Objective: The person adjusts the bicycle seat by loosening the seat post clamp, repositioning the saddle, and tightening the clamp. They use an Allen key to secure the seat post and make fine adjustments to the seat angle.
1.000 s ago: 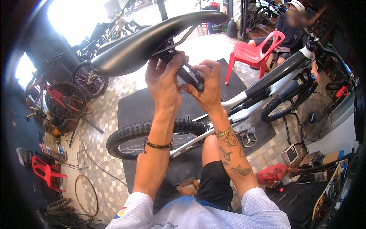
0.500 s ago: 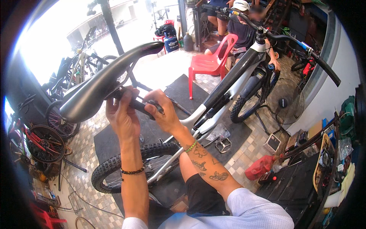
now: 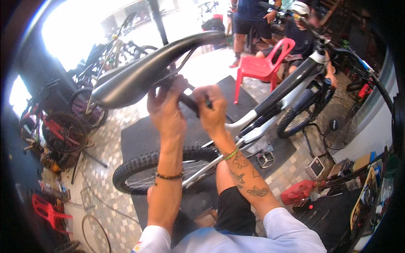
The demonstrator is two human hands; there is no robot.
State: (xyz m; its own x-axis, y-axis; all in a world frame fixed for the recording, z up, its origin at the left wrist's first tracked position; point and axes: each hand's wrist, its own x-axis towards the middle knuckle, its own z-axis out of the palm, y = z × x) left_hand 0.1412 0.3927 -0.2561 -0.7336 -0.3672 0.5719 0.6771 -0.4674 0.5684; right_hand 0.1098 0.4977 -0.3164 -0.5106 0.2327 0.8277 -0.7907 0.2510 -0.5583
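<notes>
A black bicycle saddle [image 3: 139, 74] fills the upper left, tilted with its narrower end up to the right. My left hand [image 3: 168, 103] is closed round the top of the black seatpost [image 3: 188, 104], just beneath the saddle. My right hand [image 3: 212, 107] is closed beside the lower part of that post, fingers curled on a small dark thing that I cannot make out. Below and right of my hands is the white and black bike frame [image 3: 270, 97]. Its knobbly rear wheel [image 3: 130, 166] lies below my left hand.
A red plastic chair [image 3: 257, 67] stands beyond the frame. One person [image 3: 301, 38] sits by the front wheel; another [image 3: 252, 25] stands behind the chair. A fan [image 3: 335, 124] is at right, near a cluttered bench [image 3: 325, 215]. More bikes [image 3: 63, 130] stand at left.
The view has shifted, so the scene sits farther right and the bench lower. My right hand has turned, its fingers more curled. The standing person shows more fully.
</notes>
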